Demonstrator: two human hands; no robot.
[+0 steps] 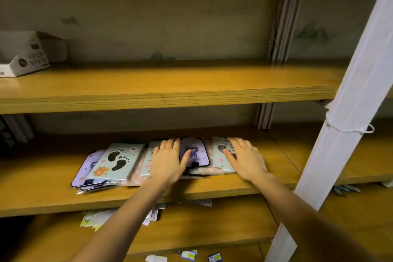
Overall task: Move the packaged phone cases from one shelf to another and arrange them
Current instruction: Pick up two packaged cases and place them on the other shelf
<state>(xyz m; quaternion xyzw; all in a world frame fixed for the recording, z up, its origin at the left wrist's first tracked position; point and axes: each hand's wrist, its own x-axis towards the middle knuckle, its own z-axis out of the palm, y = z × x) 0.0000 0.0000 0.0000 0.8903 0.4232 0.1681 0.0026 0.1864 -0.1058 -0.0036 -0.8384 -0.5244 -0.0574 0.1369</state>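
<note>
Phone cases point(148, 161) in clear wrappers lie in a loose, overlapping row on the middle shelf point(42, 195), and I take that shelf as my landmark. My left hand point(168, 161) lies flat and open, palm down, on the cases at the middle of the row, its thumb reaching over a purple case point(194, 151). My right hand point(244, 159) rests open, fingers spread, on the footprint case point(221, 155) at the row's right end. Another footprint case point(116, 160) lies uncovered left of my left hand. Above the shelf, a white box point(23, 57) sits at the far left. Below the shelf, paper cards point(95, 218) lie scattered.
</note>
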